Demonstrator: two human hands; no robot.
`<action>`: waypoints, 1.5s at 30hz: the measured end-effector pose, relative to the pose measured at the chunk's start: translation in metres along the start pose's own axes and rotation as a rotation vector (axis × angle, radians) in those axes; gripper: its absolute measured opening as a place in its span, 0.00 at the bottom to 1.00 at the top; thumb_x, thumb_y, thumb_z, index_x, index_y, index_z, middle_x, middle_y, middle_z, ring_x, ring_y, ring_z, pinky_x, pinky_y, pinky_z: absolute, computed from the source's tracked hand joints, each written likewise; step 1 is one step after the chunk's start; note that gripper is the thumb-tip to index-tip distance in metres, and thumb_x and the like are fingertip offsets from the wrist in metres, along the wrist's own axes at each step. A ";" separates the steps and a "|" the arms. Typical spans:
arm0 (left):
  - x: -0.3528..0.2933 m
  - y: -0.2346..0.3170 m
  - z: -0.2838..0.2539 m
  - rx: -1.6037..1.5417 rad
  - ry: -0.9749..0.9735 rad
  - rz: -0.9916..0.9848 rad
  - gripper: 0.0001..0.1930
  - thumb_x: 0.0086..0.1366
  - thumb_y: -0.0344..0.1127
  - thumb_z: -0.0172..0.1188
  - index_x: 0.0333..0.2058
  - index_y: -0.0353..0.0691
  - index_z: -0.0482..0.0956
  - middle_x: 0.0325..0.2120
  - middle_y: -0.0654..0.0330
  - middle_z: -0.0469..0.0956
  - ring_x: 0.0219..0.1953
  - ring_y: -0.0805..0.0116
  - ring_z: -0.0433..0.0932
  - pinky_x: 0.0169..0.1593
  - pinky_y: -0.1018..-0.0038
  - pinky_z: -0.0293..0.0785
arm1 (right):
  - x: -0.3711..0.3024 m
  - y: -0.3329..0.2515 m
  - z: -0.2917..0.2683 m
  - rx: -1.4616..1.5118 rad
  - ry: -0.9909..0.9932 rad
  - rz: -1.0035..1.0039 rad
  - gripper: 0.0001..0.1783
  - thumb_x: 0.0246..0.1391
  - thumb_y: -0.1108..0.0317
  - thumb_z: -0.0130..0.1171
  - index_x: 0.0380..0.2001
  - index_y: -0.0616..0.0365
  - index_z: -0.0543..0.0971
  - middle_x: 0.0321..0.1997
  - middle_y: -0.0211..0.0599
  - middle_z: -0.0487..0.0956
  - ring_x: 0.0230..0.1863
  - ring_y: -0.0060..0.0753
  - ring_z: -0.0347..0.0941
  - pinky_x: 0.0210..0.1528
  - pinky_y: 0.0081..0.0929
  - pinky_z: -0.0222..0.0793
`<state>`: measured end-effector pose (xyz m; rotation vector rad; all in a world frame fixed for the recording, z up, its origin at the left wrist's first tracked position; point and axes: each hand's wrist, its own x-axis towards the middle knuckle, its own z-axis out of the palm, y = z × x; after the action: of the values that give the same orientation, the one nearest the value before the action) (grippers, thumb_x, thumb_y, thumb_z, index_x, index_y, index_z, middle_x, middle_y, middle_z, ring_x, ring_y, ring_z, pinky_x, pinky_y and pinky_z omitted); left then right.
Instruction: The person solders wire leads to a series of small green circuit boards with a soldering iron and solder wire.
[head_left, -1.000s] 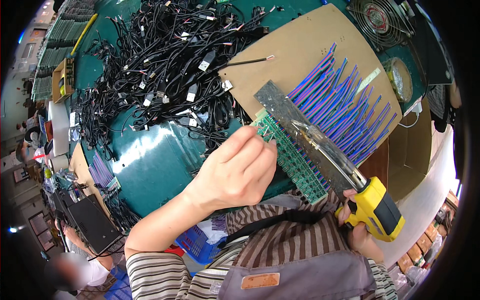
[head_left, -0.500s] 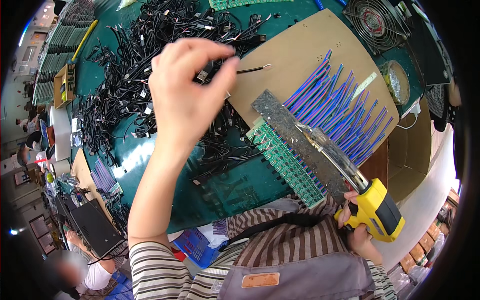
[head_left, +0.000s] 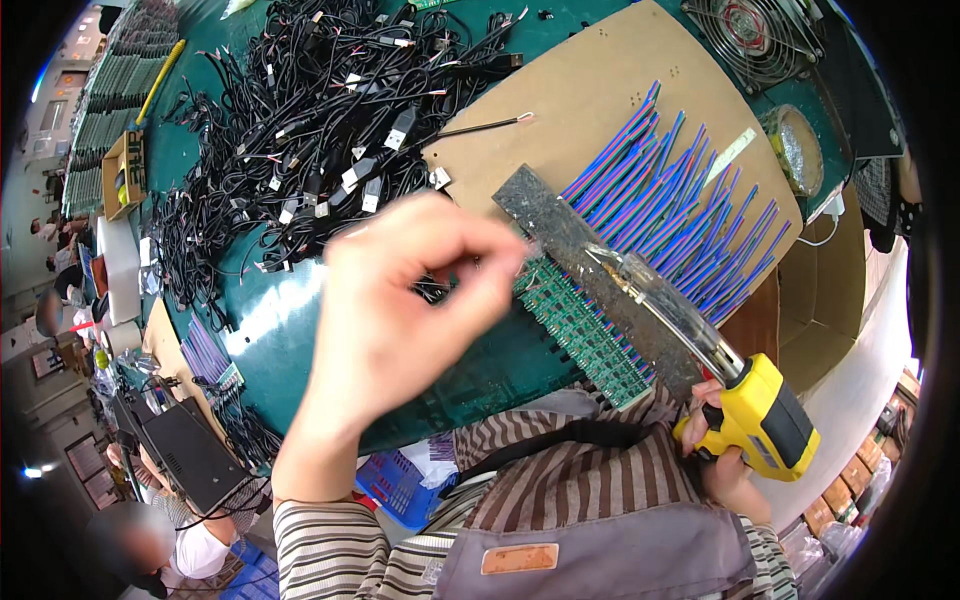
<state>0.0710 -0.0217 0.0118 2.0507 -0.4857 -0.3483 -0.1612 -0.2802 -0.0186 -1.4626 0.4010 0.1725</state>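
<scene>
My left hand [head_left: 400, 310] hovers over the table with thumb and fingers pinched together, its fingertips just above the upper end of a row of green circuit boards [head_left: 585, 335]. Motion blur hides whether anything is between the fingers. My right hand [head_left: 725, 465] grips a yellow and black soldering gun [head_left: 765, 420], whose long metal tip [head_left: 640, 285] lies along a dark metal bar [head_left: 560, 230] set across the boards. Blue and purple ribbon wires [head_left: 690, 210] fan out from the boards over a brown board [head_left: 590, 90].
A large pile of black cables [head_left: 300, 130] covers the green table [head_left: 280, 330] at upper left. A fan [head_left: 760, 30] and a tape roll [head_left: 795, 150] sit at upper right. Another person [head_left: 160, 545] is at lower left, near a black box [head_left: 190, 455] and a blue basket [head_left: 400, 485].
My left hand lifted from the boards up over the cable pile, then came back down to the upper end of the board row with fingers pinched. The soldering gun stayed in place.
</scene>
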 end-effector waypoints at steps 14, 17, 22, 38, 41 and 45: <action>-0.023 -0.008 0.034 0.208 -0.022 -0.049 0.04 0.55 0.22 0.65 0.31 0.33 0.83 0.26 0.59 0.78 0.26 0.72 0.78 0.31 0.79 0.74 | -0.005 0.018 -0.022 -0.419 -0.027 -0.239 0.24 0.44 0.52 0.59 0.34 0.64 0.79 0.32 0.42 0.77 0.30 0.43 0.76 0.35 0.35 0.73; -0.024 -0.010 0.036 0.224 -0.008 -0.026 0.04 0.54 0.22 0.65 0.31 0.33 0.83 0.26 0.59 0.78 0.26 0.72 0.78 0.31 0.79 0.74 | -0.011 0.023 -0.025 -0.418 -0.036 -0.187 0.23 0.43 0.51 0.60 0.33 0.63 0.79 0.32 0.41 0.77 0.30 0.43 0.76 0.35 0.34 0.73; -0.028 -0.012 0.042 0.277 0.053 0.024 0.05 0.53 0.21 0.66 0.31 0.33 0.83 0.26 0.60 0.78 0.26 0.71 0.78 0.31 0.78 0.75 | -0.008 0.020 -0.028 -0.440 -0.079 -0.177 0.24 0.43 0.51 0.60 0.33 0.63 0.79 0.31 0.40 0.77 0.30 0.43 0.76 0.34 0.33 0.73; -0.027 -0.008 0.046 0.387 0.104 0.116 0.06 0.50 0.22 0.67 0.28 0.35 0.82 0.22 0.60 0.76 0.22 0.68 0.78 0.27 0.75 0.75 | -0.016 0.032 -0.032 -0.466 -0.036 -0.198 0.30 0.44 0.45 0.60 0.35 0.65 0.78 0.32 0.44 0.77 0.28 0.43 0.75 0.32 0.32 0.71; -0.027 -0.007 0.045 0.386 0.096 0.105 0.06 0.50 0.22 0.67 0.28 0.35 0.82 0.23 0.60 0.76 0.22 0.68 0.78 0.27 0.75 0.75 | -0.009 0.001 -0.023 -0.448 -0.020 -0.092 0.31 0.46 0.42 0.60 0.35 0.64 0.78 0.34 0.44 0.77 0.31 0.44 0.75 0.35 0.33 0.71; -0.027 -0.007 0.046 0.380 0.097 0.107 0.06 0.50 0.22 0.67 0.28 0.35 0.82 0.23 0.59 0.77 0.22 0.68 0.78 0.27 0.75 0.74 | -0.007 -0.001 -0.019 -0.402 -0.004 -0.109 0.31 0.49 0.41 0.58 0.37 0.62 0.81 0.37 0.45 0.78 0.37 0.47 0.76 0.40 0.35 0.71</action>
<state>0.0291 -0.0406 -0.0155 2.3829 -0.6367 -0.0953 -0.1700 -0.2979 -0.0161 -1.8748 0.2915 0.1755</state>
